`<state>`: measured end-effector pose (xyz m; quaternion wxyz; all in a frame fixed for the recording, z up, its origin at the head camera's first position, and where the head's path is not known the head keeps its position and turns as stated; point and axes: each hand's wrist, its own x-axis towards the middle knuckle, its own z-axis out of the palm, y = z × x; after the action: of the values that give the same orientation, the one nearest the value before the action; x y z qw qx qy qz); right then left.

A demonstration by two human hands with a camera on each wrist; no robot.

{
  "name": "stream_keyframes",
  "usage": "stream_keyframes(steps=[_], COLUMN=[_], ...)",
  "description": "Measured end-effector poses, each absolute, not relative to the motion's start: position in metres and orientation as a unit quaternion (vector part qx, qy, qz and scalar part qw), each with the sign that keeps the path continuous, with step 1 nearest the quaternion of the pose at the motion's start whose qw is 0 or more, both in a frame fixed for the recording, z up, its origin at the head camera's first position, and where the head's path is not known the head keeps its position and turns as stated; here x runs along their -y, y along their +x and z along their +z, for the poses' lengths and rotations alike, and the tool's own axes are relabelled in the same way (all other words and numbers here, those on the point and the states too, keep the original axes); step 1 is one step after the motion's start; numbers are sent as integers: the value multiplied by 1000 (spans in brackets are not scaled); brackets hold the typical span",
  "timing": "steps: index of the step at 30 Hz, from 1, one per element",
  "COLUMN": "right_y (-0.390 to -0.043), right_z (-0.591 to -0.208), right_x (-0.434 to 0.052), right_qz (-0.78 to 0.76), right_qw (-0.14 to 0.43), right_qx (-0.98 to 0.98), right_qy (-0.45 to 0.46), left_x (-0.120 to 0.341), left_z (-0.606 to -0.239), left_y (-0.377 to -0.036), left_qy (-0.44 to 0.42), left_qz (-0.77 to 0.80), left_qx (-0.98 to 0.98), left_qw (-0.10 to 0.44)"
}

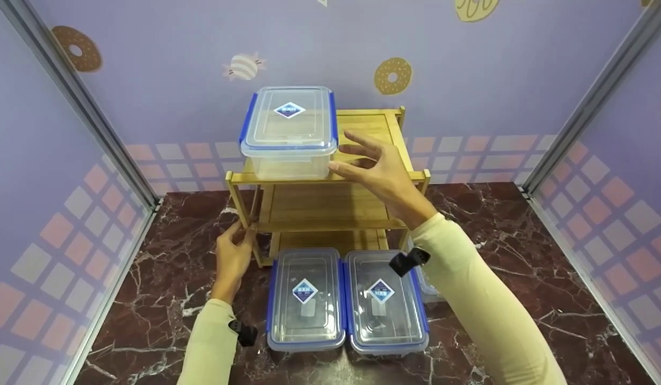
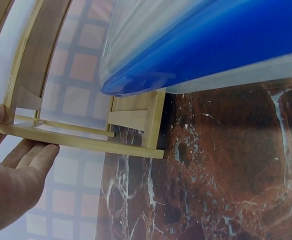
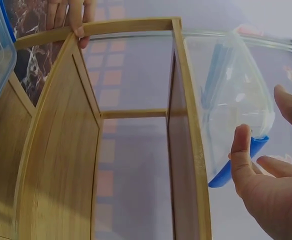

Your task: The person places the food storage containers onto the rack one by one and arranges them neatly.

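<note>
Three lidded containers: one (image 1: 290, 131) atop the wooden shelf rack (image 1: 330, 206), two (image 1: 306, 297) on the marble table (image 1: 522, 256); possibly a fourth hidden. Right hand (image 1: 375, 166) spread beside it; left hand (image 1: 234, 256) pinches the rack's post. Lilac walls.

Clear blue-trimmed boxes (image 1: 289, 133), pale wooden rack (image 1: 330, 206), dark red white-veined marble top (image 1: 164, 278), lilac doughnut-patterned walls (image 1: 175, 59).

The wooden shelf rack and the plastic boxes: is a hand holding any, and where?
The left hand grips the bamboo shelf rack at its front left post. The right hand, fingers spread, holds nothing beside the clear blue-lidded box.
</note>
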<state>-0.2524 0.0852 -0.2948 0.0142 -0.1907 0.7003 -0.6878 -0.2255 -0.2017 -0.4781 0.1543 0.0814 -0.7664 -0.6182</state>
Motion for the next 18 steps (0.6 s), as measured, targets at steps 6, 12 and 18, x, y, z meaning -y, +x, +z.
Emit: stream_keyframes(steps=[6,12,18], right_y=[-237,-215,-198], right_z=[-297,-300,-306], right_x=[-97,-116,-135], right_qz=[-687,-675,-655], right_qw=[11,16,27], right_qx=[-694,-696,-709], right_qy=[-213,-244,-261], left_x=[201,201,203], left_z=[-475,-475,-479], left_y=[-223,-223,-225], left_qy=[81,78,82], left_qz=[-620,-624,-619], left_qx=[766,765,769], left_qw=[147,137,137])
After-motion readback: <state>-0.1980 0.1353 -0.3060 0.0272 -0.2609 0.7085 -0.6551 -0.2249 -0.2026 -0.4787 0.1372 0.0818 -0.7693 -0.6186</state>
